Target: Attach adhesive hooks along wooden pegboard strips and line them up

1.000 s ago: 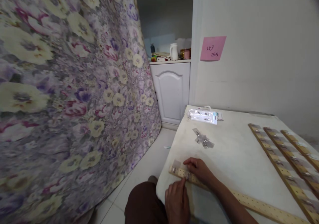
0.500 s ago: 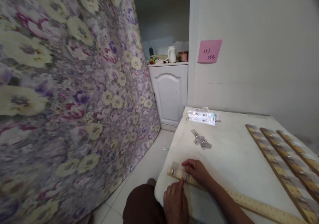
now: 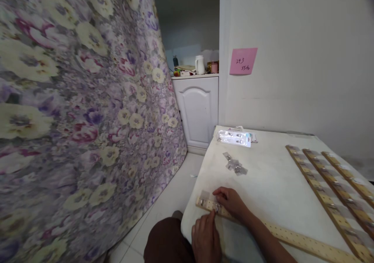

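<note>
A long wooden strip with rows of small holes (image 3: 295,240) lies across the near part of the white table (image 3: 271,185). My right hand (image 3: 232,202) rests on its left end, fingers curled over a small clear packet with a metal piece (image 3: 216,207). My left hand (image 3: 206,237) comes up from the table's near edge, its fingertips pinched at the same packet. Another clear packet (image 3: 205,196) sits at the very end of the strip.
A small heap of clear packets (image 3: 235,165) and a blister pack (image 3: 233,137) lie farther back on the table. Three filled wooden strips (image 3: 330,185) lie at the right. A flowered cloth (image 3: 82,111) hangs at the left. Beyond stand a white cabinet (image 3: 197,109) and a pink note (image 3: 243,60) on the wall.
Both hands stay on the strip's left end with hardly any movement. The camera has swung slightly, so the table and wall have slid a little leftward in view.
</note>
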`<control>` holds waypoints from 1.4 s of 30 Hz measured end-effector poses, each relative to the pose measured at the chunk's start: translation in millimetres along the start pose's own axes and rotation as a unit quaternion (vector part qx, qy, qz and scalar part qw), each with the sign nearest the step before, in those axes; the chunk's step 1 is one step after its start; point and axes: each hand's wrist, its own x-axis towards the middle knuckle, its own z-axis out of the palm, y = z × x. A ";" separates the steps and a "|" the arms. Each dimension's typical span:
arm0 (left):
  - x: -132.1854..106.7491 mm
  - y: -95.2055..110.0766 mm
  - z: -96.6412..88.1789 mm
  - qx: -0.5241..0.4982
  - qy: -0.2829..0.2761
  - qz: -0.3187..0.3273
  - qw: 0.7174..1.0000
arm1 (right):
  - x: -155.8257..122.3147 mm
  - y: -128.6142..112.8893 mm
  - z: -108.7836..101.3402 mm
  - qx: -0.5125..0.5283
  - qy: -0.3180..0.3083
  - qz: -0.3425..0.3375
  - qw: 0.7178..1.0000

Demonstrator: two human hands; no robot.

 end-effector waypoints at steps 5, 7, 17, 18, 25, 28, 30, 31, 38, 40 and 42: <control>1.0 1.9 -1.1 0.005 0.001 -0.001 1.000 | -1.3 -0.7 -0.7 0.006 -0.005 -0.003 1.000; 0.9 2.3 -1.4 0.007 -0.001 -0.003 1.000 | -1.7 0.1 -0.6 -0.001 -0.005 -0.002 1.000; -1.5 0.3 0.9 0.008 -0.001 0.002 1.000 | -2.6 -3.2 -1.8 -0.005 -0.006 0.007 1.000; -1.4 0.2 1.1 0.009 0.001 0.005 1.000 | -2.7 -3.7 -2.1 -0.007 -0.005 0.006 1.000; -1.2 3.0 0.2 0.008 0.000 -0.002 1.000 | -2.5 0.3 -1.4 -0.001 -0.007 0.001 1.000; -0.8 3.8 -0.7 0.003 -0.004 -0.002 1.000 | -2.6 1.9 -0.7 0.007 -0.002 0.000 1.000; -0.3 3.9 -1.5 0.005 -0.009 -0.001 1.000 | -2.9 1.5 -0.8 0.008 -0.003 0.000 1.000; 0.0 3.9 -1.8 0.008 -0.011 -0.002 1.000 | -3.1 0.9 -1.0 0.006 -0.003 0.001 1.000; -1.3 2.5 1.3 0.008 -0.014 -0.005 1.000 | -4.6 -3.6 -3.4 0.001 -0.014 0.024 1.000; -2.1 2.9 2.6 0.009 -0.007 -0.005 1.000 | -4.7 -3.5 -3.2 -0.003 -0.013 0.028 1.000; -2.3 3.7 2.8 0.012 0.001 -0.008 1.000 | -4.6 -2.8 -2.7 -0.006 -0.009 0.022 1.000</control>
